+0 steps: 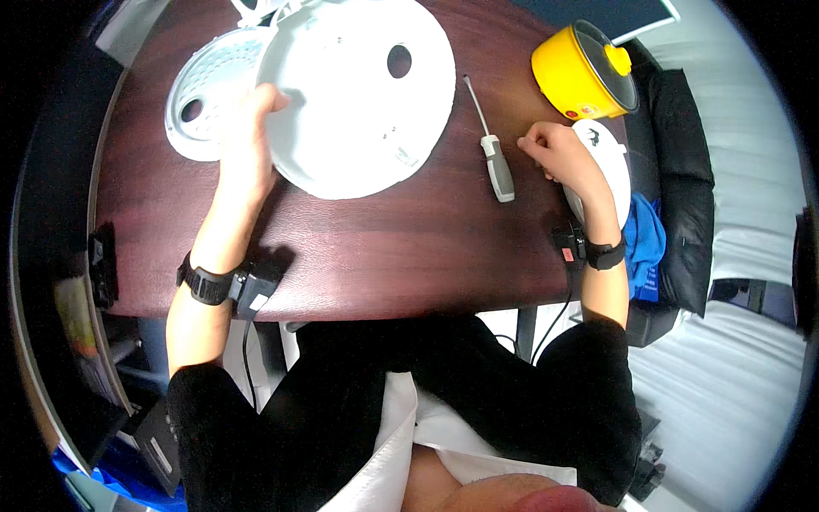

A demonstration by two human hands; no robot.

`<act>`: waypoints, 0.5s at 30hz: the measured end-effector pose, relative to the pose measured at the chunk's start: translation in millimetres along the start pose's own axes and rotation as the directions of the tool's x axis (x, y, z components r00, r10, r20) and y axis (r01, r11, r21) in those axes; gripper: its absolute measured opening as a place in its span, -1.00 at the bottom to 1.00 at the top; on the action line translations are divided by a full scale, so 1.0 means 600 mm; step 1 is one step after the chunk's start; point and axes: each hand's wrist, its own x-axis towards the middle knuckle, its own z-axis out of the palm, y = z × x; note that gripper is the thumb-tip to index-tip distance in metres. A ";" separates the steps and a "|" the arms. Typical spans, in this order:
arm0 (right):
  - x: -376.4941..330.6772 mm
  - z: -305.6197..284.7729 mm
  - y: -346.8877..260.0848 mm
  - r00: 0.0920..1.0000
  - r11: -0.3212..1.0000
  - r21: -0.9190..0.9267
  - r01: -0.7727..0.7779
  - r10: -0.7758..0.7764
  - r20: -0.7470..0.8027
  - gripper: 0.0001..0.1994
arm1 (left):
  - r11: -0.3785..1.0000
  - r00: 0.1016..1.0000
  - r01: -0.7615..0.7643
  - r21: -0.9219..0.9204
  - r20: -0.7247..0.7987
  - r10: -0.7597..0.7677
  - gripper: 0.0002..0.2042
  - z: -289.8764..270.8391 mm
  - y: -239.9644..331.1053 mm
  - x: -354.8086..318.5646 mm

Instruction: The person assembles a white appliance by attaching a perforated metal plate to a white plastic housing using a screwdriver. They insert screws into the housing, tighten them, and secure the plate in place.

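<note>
My left hand is closed on the left rim of a large white round cover, its thumb over the inner face. The cover has one oval hole and a few small holes. Partly beneath it, at the far left, is a white perforated disc with a round hole. My right hand is on the right, its fingers curled together in a pinch; whatever lies in them is too small to make out. Under that wrist is a white rounded plate with black marks. A grey-and-white screwdriver lies between my hands, tip pointing away.
A yellow electric pot with a glass lid stands at the back right. Past the right edge of the dark wooden table are a blue cloth and a black padded item. Cables hang from both wrist straps.
</note>
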 end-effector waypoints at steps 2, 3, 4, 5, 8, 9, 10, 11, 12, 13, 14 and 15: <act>-0.003 0.004 0.000 1.000 1.000 -0.024 -0.014 0.014 0.005 -0.78 | 0.998 0.999 0.038 -0.050 0.010 -0.038 -0.81 0.006 0.001 0.003; -0.006 0.005 0.001 1.000 0.999 -0.036 -0.024 0.024 0.005 -0.78 | 0.997 0.999 0.045 -0.064 0.029 -0.043 -0.80 -0.004 -0.008 0.009; -0.003 0.008 0.011 1.000 0.999 -0.034 -0.024 0.023 -0.015 -0.78 | 0.996 0.998 0.053 -0.077 0.048 -0.049 -0.79 -0.010 -0.014 0.014; 0.004 0.011 0.021 0.998 0.998 -0.067 0.016 -0.020 -0.061 -0.78 | 0.994 0.997 0.061 -0.094 0.046 -0.056 -0.79 -0.010 -0.017 0.017; 0.010 0.007 0.020 0.988 0.983 -0.178 0.036 -0.062 -0.143 -0.77 | 0.990 0.997 0.071 -0.121 0.043 -0.066 -0.80 -0.015 -0.021 0.017; 0.012 0.013 0.033 0.968 0.971 -0.213 0.110 -0.153 -0.196 -0.77 | 0.992 0.997 0.075 -0.105 0.024 -0.072 -0.81 -0.010 -0.015 0.013; 0.017 0.020 0.055 0.939 0.951 -0.254 0.176 -0.240 -0.246 -0.78 | 0.993 0.997 0.080 -0.090 0.007 -0.080 -0.82 0.001 -0.005 0.007; 0.017 0.027 0.072 0.900 0.925 -0.298 0.237 -0.324 -0.290 -0.79 | 0.993 0.996 0.086 -0.076 -0.009 -0.087 -0.83 0.008 -0.001 0.005; 0.010 0.028 0.067 0.921 0.943 -0.264 0.204 -0.276 -0.273 -0.76 | 0.993 0.996 0.083 -0.080 -0.021 -0.085 -0.82 0.007 -0.002 0.004; 0.000 0.026 0.057 0.951 0.966 -0.187 0.178 -0.218 -0.218 -0.74 | 0.993 0.996 0.077 -0.088 -0.036 -0.081 -0.82 0.002 -0.005 0.004; -0.013 0.025 0.044 0.974 0.983 -0.112 0.146 -0.163 -0.158 -0.73 | 0.993 0.996 0.072 -0.096 -0.051 -0.077 -0.81 0.000 -0.007 0.004; -0.025 0.023 0.028 0.989 0.993 -0.042 0.109 -0.112 -0.092 -0.71 | 0.992 0.994 0.075 -0.099 -0.066 -0.082 -0.81 0.002 -0.006 0.002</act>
